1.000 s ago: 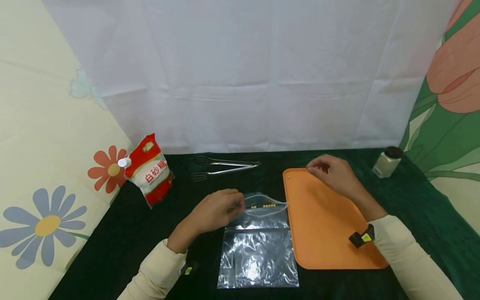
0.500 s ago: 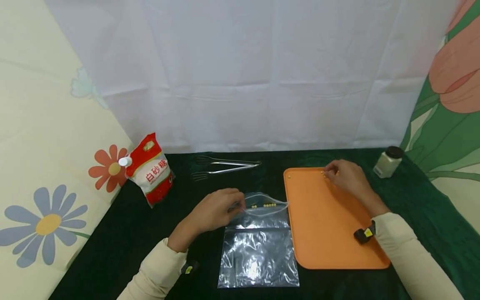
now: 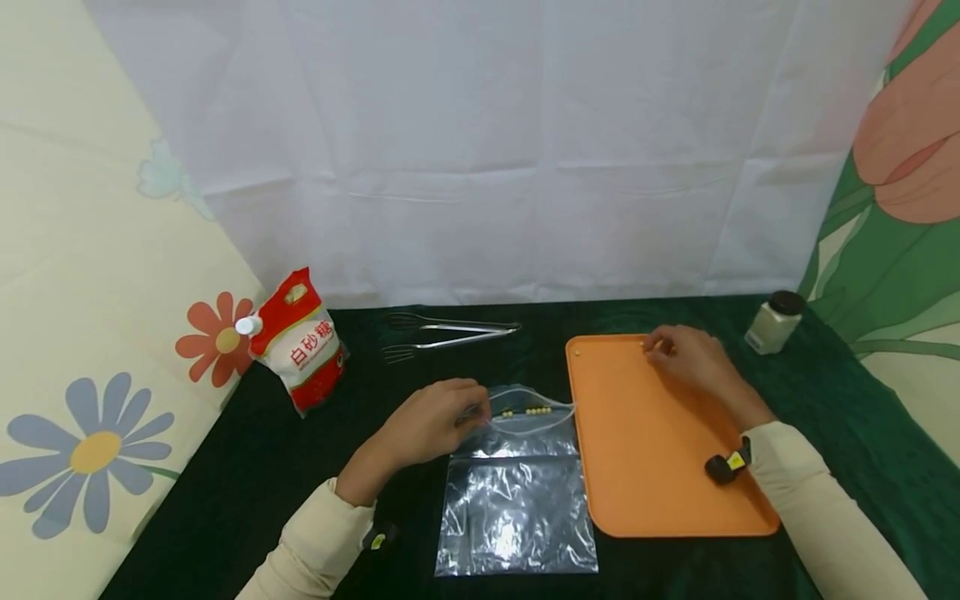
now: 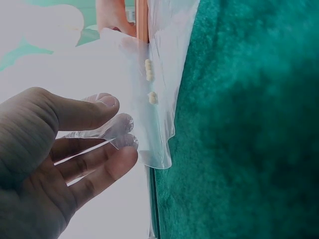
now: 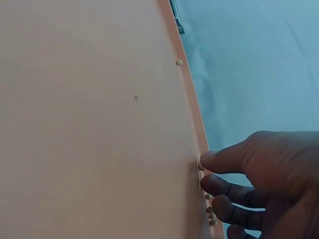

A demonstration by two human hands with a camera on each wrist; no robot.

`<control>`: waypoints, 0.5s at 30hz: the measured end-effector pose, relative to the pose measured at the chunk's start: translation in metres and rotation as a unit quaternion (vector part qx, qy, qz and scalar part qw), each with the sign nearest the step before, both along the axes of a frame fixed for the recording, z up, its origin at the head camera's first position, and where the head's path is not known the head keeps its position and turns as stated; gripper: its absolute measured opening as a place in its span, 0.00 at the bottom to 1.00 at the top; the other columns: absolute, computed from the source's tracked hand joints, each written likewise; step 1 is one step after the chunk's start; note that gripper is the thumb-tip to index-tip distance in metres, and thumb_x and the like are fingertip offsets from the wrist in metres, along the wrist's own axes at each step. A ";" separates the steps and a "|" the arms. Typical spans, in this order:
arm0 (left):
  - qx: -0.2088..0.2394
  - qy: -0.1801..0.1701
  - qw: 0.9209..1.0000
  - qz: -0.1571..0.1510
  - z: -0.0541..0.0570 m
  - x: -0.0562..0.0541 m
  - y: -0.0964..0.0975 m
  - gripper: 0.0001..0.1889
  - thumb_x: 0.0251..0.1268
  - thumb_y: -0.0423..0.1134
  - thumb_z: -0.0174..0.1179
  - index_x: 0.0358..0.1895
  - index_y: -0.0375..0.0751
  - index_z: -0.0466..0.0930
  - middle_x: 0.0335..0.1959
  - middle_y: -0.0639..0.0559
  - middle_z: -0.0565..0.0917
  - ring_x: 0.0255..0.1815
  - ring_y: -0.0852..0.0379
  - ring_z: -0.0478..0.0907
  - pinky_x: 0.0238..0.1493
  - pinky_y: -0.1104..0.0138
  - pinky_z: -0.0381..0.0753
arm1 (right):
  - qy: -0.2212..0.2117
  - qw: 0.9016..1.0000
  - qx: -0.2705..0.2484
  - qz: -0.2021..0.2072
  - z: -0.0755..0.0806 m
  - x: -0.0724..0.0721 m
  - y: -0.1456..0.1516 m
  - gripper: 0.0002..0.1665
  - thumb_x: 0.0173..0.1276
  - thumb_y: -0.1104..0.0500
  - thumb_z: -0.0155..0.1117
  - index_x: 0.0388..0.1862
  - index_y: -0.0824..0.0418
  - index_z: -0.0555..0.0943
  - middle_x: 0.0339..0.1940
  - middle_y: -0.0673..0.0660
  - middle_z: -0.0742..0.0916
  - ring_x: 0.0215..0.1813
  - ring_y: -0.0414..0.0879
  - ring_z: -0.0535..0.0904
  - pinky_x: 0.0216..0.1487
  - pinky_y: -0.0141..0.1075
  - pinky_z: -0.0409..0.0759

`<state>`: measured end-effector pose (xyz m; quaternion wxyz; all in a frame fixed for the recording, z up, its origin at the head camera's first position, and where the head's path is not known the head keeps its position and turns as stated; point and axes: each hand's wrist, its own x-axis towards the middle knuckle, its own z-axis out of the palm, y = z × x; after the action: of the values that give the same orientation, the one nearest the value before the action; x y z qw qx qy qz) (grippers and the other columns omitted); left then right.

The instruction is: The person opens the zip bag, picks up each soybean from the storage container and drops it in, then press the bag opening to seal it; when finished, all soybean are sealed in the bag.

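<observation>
A clear zip-lock bag (image 3: 517,517) lies flat with its mouth raised and gaping. Thumb and fingers of my left hand (image 3: 431,423) pinch the left side of that mouth. Several soybeans (image 4: 149,69) sit inside near the opening. My right hand (image 3: 693,362) is at the far edge of the orange tray (image 3: 637,467). In the right wrist view, its thumb and forefinger close about a soybean (image 5: 201,166) against the rim. More soybeans (image 5: 211,216) lie beside the other fingers, and a single soybean (image 5: 179,62) sits farther along the rim.
Metal tongs (image 3: 457,333) lie behind the bag. At the left stands a red and white sugar bag (image 3: 303,346) with a white cap. A glass jar (image 3: 775,325) with a dark lid is at the back right, beyond the tray. A white cloth (image 3: 525,167) hangs behind.
My right hand has moved from near the tray's far left corner rightward along the far edge, down to the soybeans there. My left hand has stayed on the bag.
</observation>
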<state>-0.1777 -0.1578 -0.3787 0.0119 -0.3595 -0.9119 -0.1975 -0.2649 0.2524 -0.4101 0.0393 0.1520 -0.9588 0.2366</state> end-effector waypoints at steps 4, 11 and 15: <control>-0.001 0.002 1.000 -0.001 -0.001 0.000 0.000 0.09 0.63 0.34 0.68 0.40 0.53 0.82 0.42 0.65 0.80 0.36 0.67 0.75 0.36 0.70 0.78 | -0.006 1.000 0.003 -0.009 -0.001 0.000 -0.001 0.09 0.74 0.56 0.63 0.48 0.58 0.84 0.40 0.57 0.85 0.40 0.52 0.79 0.41 0.50 0.75; -0.003 0.005 1.000 -0.001 -0.001 -0.001 0.000 0.09 0.63 0.34 0.68 0.41 0.53 0.82 0.42 0.65 0.80 0.36 0.67 0.75 0.36 0.70 0.78 | 0.008 0.999 0.024 -0.023 -0.002 0.000 -0.002 0.07 0.74 0.57 0.63 0.44 0.58 0.85 0.42 0.59 0.84 0.41 0.54 0.78 0.45 0.53 0.73; -0.005 0.001 1.000 0.002 -0.001 -0.001 0.000 0.09 0.63 0.34 0.68 0.41 0.53 0.82 0.41 0.65 0.79 0.36 0.68 0.75 0.36 0.70 0.78 | 0.012 0.999 0.033 -0.030 -0.003 0.000 -0.004 0.07 0.74 0.57 0.63 0.43 0.58 0.85 0.44 0.60 0.85 0.44 0.56 0.79 0.50 0.58 0.70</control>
<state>-0.1783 -0.1577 -0.3795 0.0109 -0.3577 -0.9137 -0.1924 -0.2651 0.2488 -0.4127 0.0530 0.1272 -0.9696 0.2021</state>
